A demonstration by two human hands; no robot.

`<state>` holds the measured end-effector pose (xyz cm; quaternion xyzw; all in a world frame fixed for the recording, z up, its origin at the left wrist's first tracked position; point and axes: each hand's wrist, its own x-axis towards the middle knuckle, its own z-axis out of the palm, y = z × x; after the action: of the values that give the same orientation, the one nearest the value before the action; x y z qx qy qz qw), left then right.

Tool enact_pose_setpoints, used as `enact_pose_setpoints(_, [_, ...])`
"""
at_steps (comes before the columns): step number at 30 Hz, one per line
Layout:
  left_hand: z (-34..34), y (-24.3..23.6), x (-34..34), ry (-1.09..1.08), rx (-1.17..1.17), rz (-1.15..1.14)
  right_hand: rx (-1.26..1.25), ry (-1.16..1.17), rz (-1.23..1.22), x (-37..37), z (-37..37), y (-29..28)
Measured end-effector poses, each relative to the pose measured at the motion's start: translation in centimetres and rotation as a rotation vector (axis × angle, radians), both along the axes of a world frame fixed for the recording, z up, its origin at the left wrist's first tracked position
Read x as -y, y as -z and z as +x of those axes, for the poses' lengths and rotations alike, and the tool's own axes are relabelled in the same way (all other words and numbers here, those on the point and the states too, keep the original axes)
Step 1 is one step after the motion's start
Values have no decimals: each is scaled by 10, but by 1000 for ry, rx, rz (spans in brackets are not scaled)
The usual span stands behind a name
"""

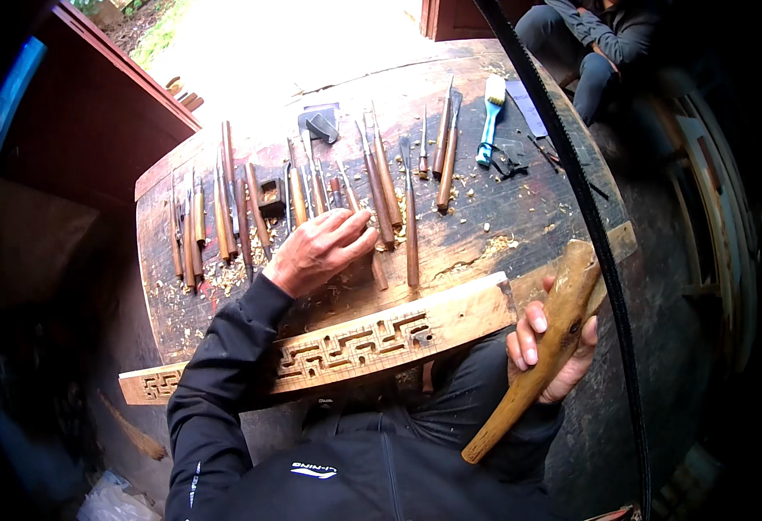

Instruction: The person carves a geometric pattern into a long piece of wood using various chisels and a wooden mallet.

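My left hand (322,252) reaches over the row of tools with its fingers bent and closed on a wood-handled carving chisel. The lower end of that chisel (379,273) shows below the fingers; the thumb is mostly hidden. In my right hand (535,340), at the right of the table, is a thick, smooth wooden mallet (563,317) shaped like a club, held at a slant with its narrow end toward me. A long pale board (476,304), carved with a geometric fretwork pattern, lies along the near edge, partly covered by my left forearm.
Several chisels (224,217) lie across the worn wooden table (528,217) among wood shavings. Farther back are a blue-handled brush (490,122), a small dark block (270,198) and a grey folded piece (320,127). A black strap (585,182) crosses the right side. Another person (602,39) sits at far right.
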<state>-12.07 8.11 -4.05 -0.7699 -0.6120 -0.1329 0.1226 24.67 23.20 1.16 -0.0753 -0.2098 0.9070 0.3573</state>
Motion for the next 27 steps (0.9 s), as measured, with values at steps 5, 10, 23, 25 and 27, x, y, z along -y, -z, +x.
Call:
enact_pose_setpoints(5, [0, -1, 6, -122, 27, 59, 45, -36, 39, -3, 3, -1])
enact_pose_setpoints(10, [4, -23, 26, -373, 97, 222, -23, -59, 19, -3, 0, -3])
enact_pose_setpoints(23, [70, -27, -5, -216, 206, 105, 41, 21, 5, -2, 0, -3])
enact_pose_setpoints(25, [74, -22, -13, -157, 223, 63, 74, 84, -39, 1, -5, -6])
enact_pose_setpoints(27, [77, -24, -17, -112, 166, 9, 19, 5, -9, -2, -1, -3])
